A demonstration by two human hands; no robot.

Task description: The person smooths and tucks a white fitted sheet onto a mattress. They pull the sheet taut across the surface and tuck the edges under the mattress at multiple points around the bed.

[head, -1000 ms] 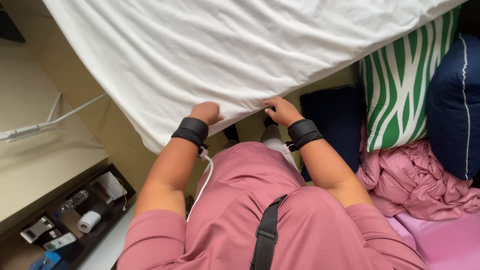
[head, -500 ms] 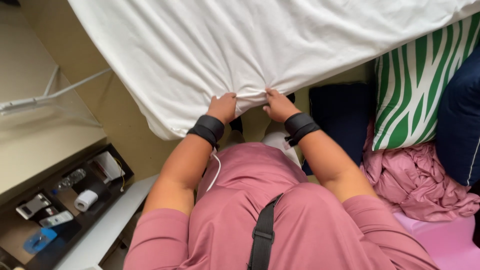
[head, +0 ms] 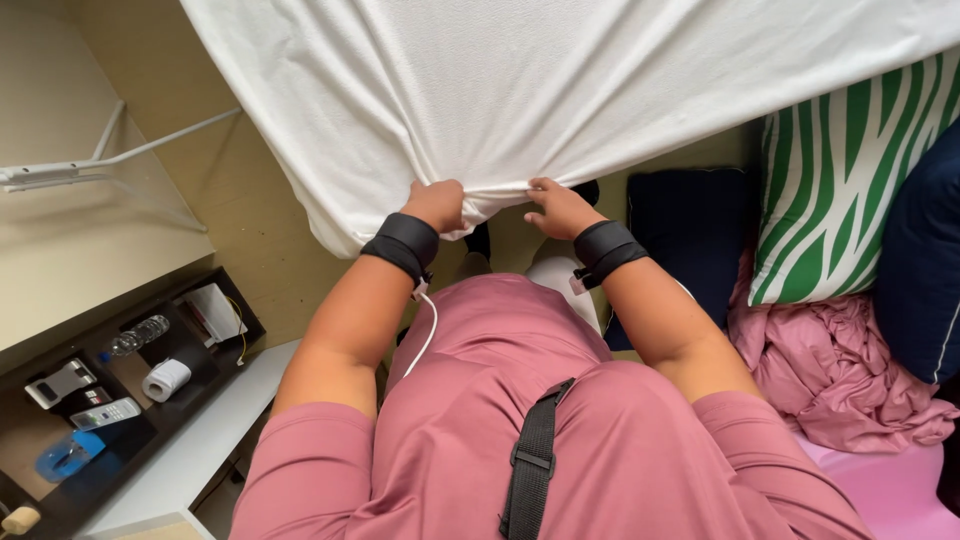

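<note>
Both hands have drawn closer together along the white sheet's (head: 560,90) lower edge. The left hand (head: 437,205) and right hand (head: 560,208) are each closed on a bunch of fabric, gathering it between them.

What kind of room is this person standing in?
Most likely a bedroom. Both hands grip the edge of a white sheet stretched over a mattress; a green-and-white striped pillow and crumpled pink bedding lie alongside, and a dark bedside tray holds small personal items.
</note>
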